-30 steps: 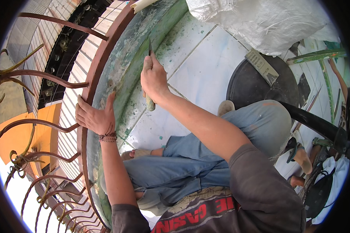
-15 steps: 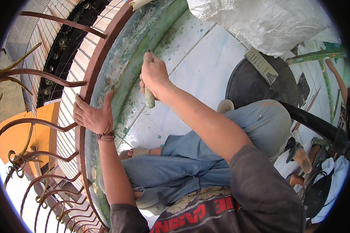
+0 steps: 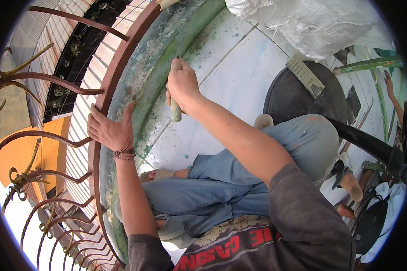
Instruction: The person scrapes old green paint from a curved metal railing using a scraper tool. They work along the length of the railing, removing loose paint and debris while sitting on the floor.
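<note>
My right hand is closed around the pale, stained handle of a scraper. Its thin blade points away from me toward the low green wall, where paint is patchy and worn; whether the tip touches is too fine to tell. My left hand lies over the brown metal rail and the top of the wall, fingers stretched out and thumb apart. Nothing is held in it.
Green paint flakes litter the white tiles. A black round seat carries a flat printed box. A white woven sack lies at the far right. Another person's hand and feet show at the right edge.
My right hand and the scraper have shifted very slightly to the right and away from me. The view has tilted a little. At the right edge, the other person's hand has come up into view.
</note>
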Tool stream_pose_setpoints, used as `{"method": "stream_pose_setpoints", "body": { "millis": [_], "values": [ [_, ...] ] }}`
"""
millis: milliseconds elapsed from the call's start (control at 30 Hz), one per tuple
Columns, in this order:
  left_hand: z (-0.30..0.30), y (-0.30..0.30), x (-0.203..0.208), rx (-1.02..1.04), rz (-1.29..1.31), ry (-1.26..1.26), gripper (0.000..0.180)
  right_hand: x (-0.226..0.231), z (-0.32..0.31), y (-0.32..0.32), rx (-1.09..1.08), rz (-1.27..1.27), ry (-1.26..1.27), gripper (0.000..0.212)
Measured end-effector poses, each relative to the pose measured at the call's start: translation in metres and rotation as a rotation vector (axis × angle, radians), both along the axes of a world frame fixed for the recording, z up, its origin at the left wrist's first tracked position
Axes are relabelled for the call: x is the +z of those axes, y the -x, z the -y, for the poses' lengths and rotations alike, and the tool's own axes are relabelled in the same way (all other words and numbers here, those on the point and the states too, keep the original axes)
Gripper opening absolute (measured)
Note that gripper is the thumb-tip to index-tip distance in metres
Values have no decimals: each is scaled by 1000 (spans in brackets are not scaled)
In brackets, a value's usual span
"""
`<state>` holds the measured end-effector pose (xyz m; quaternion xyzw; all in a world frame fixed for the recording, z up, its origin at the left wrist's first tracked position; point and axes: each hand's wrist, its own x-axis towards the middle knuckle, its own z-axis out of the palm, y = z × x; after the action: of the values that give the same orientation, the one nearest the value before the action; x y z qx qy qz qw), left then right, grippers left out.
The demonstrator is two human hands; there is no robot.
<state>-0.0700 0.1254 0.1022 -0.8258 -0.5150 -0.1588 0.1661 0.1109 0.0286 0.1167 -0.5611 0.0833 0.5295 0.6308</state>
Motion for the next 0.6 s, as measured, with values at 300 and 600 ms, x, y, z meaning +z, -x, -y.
{"method": "stream_pose_setpoints", "body": {
  "millis": [300, 600],
  "values": [
    [3, -3, 5, 21, 11, 33, 110, -1, -4, 7, -27, -84, -12, 48],
    [3, -3, 6, 34, 4, 45, 111, 8, -7, 10, -31, -54, 1, 35]
  ]
}}
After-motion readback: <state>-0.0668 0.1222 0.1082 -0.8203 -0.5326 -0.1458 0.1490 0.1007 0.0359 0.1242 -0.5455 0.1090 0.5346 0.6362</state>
